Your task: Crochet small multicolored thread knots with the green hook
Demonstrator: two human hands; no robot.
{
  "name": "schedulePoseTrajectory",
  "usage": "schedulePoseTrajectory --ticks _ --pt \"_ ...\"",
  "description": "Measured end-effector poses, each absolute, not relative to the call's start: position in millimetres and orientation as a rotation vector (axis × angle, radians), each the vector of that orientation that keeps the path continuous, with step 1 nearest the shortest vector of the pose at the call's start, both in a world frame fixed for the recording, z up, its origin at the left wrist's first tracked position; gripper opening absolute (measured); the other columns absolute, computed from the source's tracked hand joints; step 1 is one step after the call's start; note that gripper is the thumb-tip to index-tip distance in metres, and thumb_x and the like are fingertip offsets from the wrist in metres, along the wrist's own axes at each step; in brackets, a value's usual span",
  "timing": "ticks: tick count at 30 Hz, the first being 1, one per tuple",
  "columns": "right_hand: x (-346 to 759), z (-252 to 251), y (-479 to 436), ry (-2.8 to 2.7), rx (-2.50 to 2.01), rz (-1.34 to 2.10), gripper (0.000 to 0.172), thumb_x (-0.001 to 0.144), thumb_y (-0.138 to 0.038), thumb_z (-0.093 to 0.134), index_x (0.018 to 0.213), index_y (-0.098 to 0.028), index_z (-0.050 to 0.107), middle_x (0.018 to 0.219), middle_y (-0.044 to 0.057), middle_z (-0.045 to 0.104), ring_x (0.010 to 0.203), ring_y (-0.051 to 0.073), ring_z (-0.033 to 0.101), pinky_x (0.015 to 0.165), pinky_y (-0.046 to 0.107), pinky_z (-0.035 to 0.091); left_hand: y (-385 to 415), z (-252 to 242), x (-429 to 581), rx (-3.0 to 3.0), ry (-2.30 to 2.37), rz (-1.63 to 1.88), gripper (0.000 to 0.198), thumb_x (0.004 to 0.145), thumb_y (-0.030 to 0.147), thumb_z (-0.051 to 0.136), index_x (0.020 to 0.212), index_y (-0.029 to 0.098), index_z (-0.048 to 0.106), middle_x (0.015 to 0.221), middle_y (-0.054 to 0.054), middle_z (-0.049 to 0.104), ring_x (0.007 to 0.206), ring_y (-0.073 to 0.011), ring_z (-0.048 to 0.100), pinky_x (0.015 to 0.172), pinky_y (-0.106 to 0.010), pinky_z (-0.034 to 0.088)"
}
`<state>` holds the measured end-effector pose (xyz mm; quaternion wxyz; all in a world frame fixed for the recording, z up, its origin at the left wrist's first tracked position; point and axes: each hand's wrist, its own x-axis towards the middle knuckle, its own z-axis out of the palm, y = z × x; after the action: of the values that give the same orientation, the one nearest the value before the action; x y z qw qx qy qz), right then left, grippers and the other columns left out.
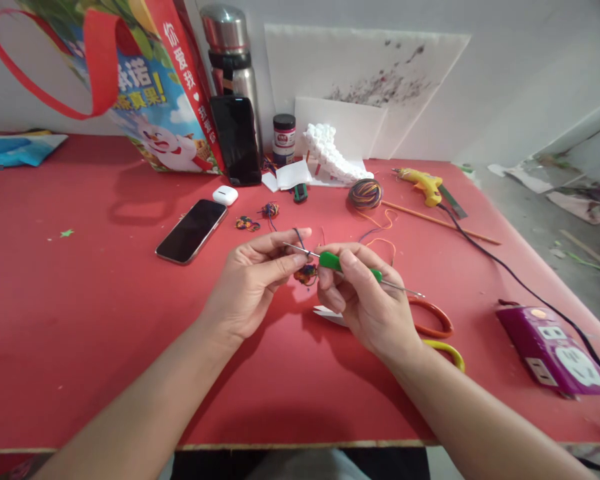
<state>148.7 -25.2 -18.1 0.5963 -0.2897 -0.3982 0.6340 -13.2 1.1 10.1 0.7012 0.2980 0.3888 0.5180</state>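
Note:
My right hand (373, 297) is closed around the green handle of a double-ended crochet hook (330, 261). The hook's thin metal tip points left and lies against the thumb and fingers of my left hand (247, 283). That hand pinches a small multicolored crochet piece (305, 274), which hangs between the two hands. Dark yarn (299, 237) runs over its raised index finger down to the hook. Loops right at the tip are too small to make out. Beneath my right hand lie scissors (437, 317) with orange and yellow handles, partly hidden.
Beyond my hands are a yarn ball (365, 193), two small crocheted pieces (247, 223), a phone (193, 231) and a white earbud case (225, 195). A yellow glue gun (423, 185) trails its cord to a purple power box (555, 347) on the right. A gift bag (170, 100) and thermos (230, 40) stand behind.

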Motion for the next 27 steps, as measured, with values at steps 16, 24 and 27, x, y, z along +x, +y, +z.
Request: schedulePoseTrajectory --ticks 16,24,27 --pt "142.7 -33.2 -37.1 -1.440 -0.938 0.737 0.025 0.110 -0.026 0.059 0.133 -0.032 0.069 0.109 0.002 0.077 0.090 0.015 0.073 0.081 0.031 0.061 -9.9 11.2 1.3 0.632 0.905 1.295 0.036 0.062 0.014 0.098 0.097 0.020 0.088 0.074 0.002 0.074 0.066 -0.0098 0.066 0.071 -0.023 0.058" --pt "148.1 -33.2 -37.9 -1.528 -0.843 0.753 0.035 0.108 -0.021 0.060 0.139 -0.037 0.067 0.115 0.004 0.075 0.092 0.019 0.071 0.085 0.037 0.061 -1.3 18.3 -12.2 0.587 0.840 1.121 0.037 0.063 0.009 0.097 0.098 0.014 0.088 0.070 0.001 0.074 0.066 -0.0101 0.070 0.069 -0.020 0.058" --pt "152.0 -33.4 -35.9 -1.517 -0.803 0.786 0.033 0.108 -0.022 0.060 0.138 -0.034 0.068 0.105 0.004 0.074 0.084 0.018 0.068 0.080 0.036 0.058 0.8 21.4 -17.9 0.598 0.863 1.135 0.039 0.060 0.008 0.097 0.097 0.014 0.088 0.071 0.001 0.074 0.066 -0.0099 0.069 0.067 -0.020 0.057"
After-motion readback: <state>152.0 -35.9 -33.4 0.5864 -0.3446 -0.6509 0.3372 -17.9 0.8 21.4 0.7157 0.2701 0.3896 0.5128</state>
